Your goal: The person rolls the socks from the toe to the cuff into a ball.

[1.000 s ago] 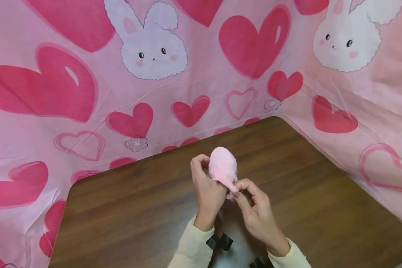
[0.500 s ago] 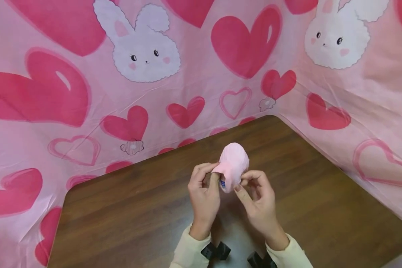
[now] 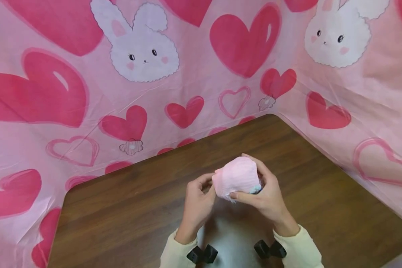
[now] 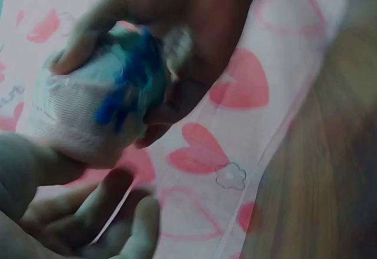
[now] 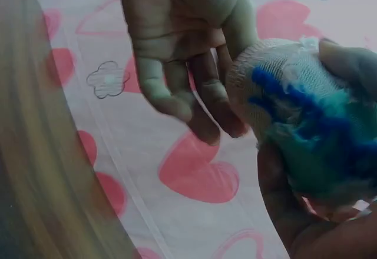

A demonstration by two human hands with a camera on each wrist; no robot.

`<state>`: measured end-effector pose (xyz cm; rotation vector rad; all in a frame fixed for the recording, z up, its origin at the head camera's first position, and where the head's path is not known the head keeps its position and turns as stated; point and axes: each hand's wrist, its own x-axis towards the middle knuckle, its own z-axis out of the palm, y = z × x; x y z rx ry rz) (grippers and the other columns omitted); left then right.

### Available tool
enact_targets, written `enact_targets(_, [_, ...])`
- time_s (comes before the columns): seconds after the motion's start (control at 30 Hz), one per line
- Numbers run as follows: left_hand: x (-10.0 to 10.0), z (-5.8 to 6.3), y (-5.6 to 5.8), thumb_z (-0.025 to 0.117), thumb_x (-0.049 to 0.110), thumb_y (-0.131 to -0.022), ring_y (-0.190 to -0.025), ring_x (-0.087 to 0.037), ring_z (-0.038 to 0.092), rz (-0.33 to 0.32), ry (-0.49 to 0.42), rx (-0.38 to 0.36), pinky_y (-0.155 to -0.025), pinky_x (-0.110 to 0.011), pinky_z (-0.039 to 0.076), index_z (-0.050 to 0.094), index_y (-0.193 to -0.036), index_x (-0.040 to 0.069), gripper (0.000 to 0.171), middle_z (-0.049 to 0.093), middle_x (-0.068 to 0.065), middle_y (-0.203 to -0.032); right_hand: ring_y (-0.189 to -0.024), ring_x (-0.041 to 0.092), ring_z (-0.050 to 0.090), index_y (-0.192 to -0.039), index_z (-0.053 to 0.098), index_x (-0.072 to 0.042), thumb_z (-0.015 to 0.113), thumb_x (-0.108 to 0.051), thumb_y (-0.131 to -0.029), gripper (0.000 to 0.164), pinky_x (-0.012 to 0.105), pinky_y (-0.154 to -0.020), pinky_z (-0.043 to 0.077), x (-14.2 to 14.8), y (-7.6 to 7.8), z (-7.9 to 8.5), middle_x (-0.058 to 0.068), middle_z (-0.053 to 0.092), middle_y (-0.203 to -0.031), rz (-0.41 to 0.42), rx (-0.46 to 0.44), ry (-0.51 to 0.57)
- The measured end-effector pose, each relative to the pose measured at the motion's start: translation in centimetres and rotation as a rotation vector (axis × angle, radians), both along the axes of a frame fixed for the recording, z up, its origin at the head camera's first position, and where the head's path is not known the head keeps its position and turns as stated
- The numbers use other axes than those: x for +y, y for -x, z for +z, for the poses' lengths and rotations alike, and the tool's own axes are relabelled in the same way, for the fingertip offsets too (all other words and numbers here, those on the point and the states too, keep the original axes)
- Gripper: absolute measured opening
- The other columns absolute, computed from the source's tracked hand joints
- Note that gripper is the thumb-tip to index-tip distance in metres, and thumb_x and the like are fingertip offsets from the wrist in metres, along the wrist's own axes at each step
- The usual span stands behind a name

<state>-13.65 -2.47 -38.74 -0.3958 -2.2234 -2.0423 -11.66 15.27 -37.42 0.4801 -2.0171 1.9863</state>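
Note:
A pink knitted sock [image 3: 238, 176], bunched into a rounded bundle, is held above the table between both hands. The right hand [image 3: 271, 199] grips its right end, thumb across the near side and fingers round the far side. At the left edge the left hand [image 3: 200, 199] pinches the fabric with thumb and forefinger; its other fingers are loosely bent. In the left wrist view, loose blue and teal threads show on the underside of the sock [image 4: 65, 106]. The right wrist view shows the same threads [image 5: 318, 123] close up, with the left thumb tip hidden behind the fabric.
A brown wood-grain table [image 3: 137, 212] lies beneath the hands. Pink cloth [image 3: 194, 74] printed with hearts and rabbits hangs along its back and right sides. Each cream sleeve has a black wrist camera [image 3: 202, 255] at the cuff.
The sock has turned so its rounded end faces right. The right hand has moved from pinching its near edge to gripping round it; the left hand has shifted slightly left and down.

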Motion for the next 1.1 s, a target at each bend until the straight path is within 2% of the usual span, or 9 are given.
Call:
enact_targets(0.07, [-0.5, -0.7, 0.4, 0.064, 0.012, -0.084, -0.072, -0.015, 0.060, -0.034, 0.095, 0.017, -0.062, -0.031, 0.051, 0.070, -0.094, 0.014, 0.012, 0.066, 0.002, -0.083, -0.085, 0.025, 0.053, -0.126, 0.050, -0.009, 0.081, 0.006, -0.059, 0.076, 0.032, -0.066, 0.048, -0.2, -0.3, 0.5, 0.011, 0.057, -0.105, 0.006, -0.005, -0.018])
enact_targets(0.17, [-0.9, -0.6, 0.8, 0.067, 0.006, -0.080, -0.062, -0.015, 0.056, -0.064, 0.104, 0.035, -0.055, -0.028, 0.049, 0.070, -0.085, 0.010, 0.007, 0.064, -0.001, -0.075, -0.081, 0.024, 0.054, -0.118, 0.053, -0.007, 0.080, 0.006, -0.060, 0.066, 0.033, -0.063, 0.048, -0.3, -0.4, 0.3, 0.010, 0.058, -0.099, 0.033, 0.004, -0.032])
enact_targets(0.3, [-0.8, -0.4, 1.3, 0.068, -0.002, -0.075, -0.052, -0.014, 0.048, -0.102, -0.018, -0.013, -0.045, -0.025, 0.042, 0.066, -0.074, 0.002, 0.005, 0.059, -0.006, -0.064, -0.079, 0.024, 0.056, -0.115, 0.054, -0.006, 0.077, 0.008, -0.061, 0.060, 0.034, -0.064, 0.049, -0.3, 0.0, -0.7, 0.011, 0.060, -0.096, 0.070, 0.029, 0.002])
enact_targets(0.47, [-0.6, -0.5, 1.4, 0.059, -0.009, -0.077, -0.047, -0.014, 0.041, -0.214, -0.227, -0.132, -0.042, -0.024, 0.036, 0.053, -0.065, -0.003, 0.014, 0.053, -0.006, -0.055, -0.077, 0.025, 0.056, -0.114, 0.055, -0.002, 0.072, 0.007, -0.062, 0.056, 0.034, -0.064, 0.049, -0.4, 0.3, -1.5, 0.014, 0.061, -0.094, 0.101, 0.096, 0.070])
enact_targets(0.67, [-0.9, -0.5, 1.3, 0.044, -0.014, -0.071, -0.047, -0.011, 0.040, -0.394, -0.547, -0.211, -0.042, -0.020, 0.035, 0.039, -0.060, 0.005, 0.023, 0.048, 0.000, -0.051, -0.074, 0.023, 0.057, -0.109, 0.055, 0.005, 0.063, 0.013, -0.061, 0.049, 0.033, -0.063, 0.049, -0.3, 0.0, -1.7, 0.014, 0.062, -0.090, 0.123, 0.134, 0.173])
enact_targets(0.8, [-0.7, -0.7, 1.1, 0.041, -0.015, -0.068, -0.049, -0.010, 0.039, -0.451, -0.593, -0.201, -0.042, -0.020, 0.032, 0.038, -0.061, 0.007, 0.023, 0.047, 0.001, -0.052, -0.071, 0.023, 0.056, -0.105, 0.057, 0.005, 0.061, 0.014, -0.062, 0.044, 0.033, -0.062, 0.049, 0.3, 0.0, -2.0, 0.014, 0.062, -0.088, 0.117, 0.075, 0.192])
enact_targets(0.9, [0.2, -0.8, 1.0, 0.043, -0.015, -0.071, -0.046, -0.012, 0.035, -0.371, -0.450, -0.109, -0.039, -0.023, 0.029, 0.037, -0.061, 0.005, 0.023, 0.042, -0.001, -0.050, -0.074, 0.024, 0.057, -0.105, 0.057, 0.003, 0.064, 0.011, -0.065, 0.041, 0.035, -0.063, 0.050, 1.1, 0.1, -2.4, 0.014, 0.062, -0.090, 0.110, -0.027, 0.180])
enact_targets(1.0, [1.3, -0.5, 1.1, 0.046, -0.012, -0.076, -0.044, -0.015, 0.035, -0.192, -0.202, 0.003, -0.037, -0.025, 0.029, 0.042, -0.062, 0.003, 0.021, 0.041, -0.004, -0.051, -0.079, 0.026, 0.056, -0.111, 0.054, 0.000, 0.068, 0.006, -0.070, 0.044, 0.036, -0.064, 0.050, 1.6, 0.6, -2.8, 0.014, 0.059, -0.094, 0.044, -0.131, 0.167])
enact_targets(1.1, [1.8, 0.4, 1.0, 0.048, -0.007, -0.082, -0.055, -0.020, 0.049, -0.029, -0.046, 0.012, -0.047, -0.030, 0.042, 0.054, -0.072, 0.002, 0.015, 0.052, -0.009, -0.064, -0.083, 0.026, 0.055, -0.116, 0.047, -0.004, 0.073, 0.001, -0.071, 0.053, 0.035, -0.065, 0.051, 2.1, 1.4, -3.2, 0.014, 0.057, -0.099, -0.063, -0.209, 0.130])
